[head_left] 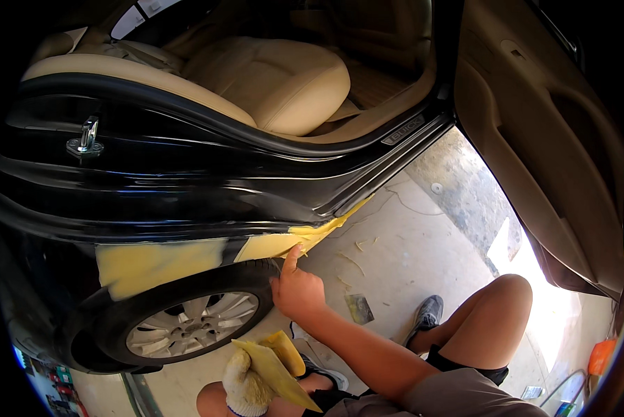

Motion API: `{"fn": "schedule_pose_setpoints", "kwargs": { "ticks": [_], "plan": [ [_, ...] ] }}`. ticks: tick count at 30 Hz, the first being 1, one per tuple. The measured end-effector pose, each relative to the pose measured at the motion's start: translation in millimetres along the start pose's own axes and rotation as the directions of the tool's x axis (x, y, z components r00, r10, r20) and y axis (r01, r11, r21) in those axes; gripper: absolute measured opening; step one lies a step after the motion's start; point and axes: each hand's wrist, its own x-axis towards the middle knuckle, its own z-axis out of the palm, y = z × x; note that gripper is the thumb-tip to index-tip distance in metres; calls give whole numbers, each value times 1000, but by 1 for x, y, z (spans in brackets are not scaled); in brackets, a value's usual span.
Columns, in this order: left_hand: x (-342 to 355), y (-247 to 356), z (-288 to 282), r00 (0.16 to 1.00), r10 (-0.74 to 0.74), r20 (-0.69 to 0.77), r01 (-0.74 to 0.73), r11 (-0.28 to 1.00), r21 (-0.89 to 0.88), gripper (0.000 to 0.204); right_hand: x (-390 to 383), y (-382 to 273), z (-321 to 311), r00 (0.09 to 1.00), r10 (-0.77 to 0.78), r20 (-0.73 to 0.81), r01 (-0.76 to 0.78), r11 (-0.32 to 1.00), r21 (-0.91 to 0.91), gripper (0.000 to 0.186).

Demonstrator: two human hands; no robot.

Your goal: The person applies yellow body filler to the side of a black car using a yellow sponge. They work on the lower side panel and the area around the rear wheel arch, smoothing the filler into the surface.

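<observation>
My bare right hand (298, 295) reaches to the lower body of a black car, its index finger extended onto the ridged yellow filler (263, 245) along the sill by the wheel arch, other fingers curled. A smoother yellow patch (159, 264) lies left of it, above the tire and silver wheel (194, 323). Below, at the bottom of the head view, my left hand (246, 382) in a stained white glove is closed on flat yellow putty spreaders (280, 375), one tilted behind the other.
An open door (548, 153) hangs at the right, beside the beige seat (284, 83). My bent knee (506, 299) is below it. Yellow scraps and a small card (359, 308) lie on the concrete floor (395, 257). An orange object (602, 356) is at the lower right.
</observation>
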Motion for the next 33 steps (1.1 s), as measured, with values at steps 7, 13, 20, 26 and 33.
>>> {"fn": "schedule_pose_setpoints", "kwargs": {
  "ticks": [7, 13, 20, 26, 33],
  "plan": [
    [-6, 3, 9, 997, -45, 55, 45, 999, -11, 62, -13, 36, -14, 962, -138, -237, 245, 818, 520, 39],
    [-11, 4, 15, 992, -119, 48, 121, 991, -53, 59, 0, 33, -16, 964, -134, 228, -264, -441, 858, 30],
    [-6, -3, -18, 986, -146, 79, 157, 973, -170, 55, 1, 35, 20, 918, -261, 299, -391, -730, 561, 36],
    [-18, 15, 41, 958, -213, 190, 240, 961, -135, 54, -9, 36, 30, 933, -193, 304, -353, -653, 670, 50],
    [-24, 22, 48, 955, -212, 210, 238, 965, -107, 55, -29, 10, -3, 975, -208, -81, 165, 427, 889, 86]
  ]
}}
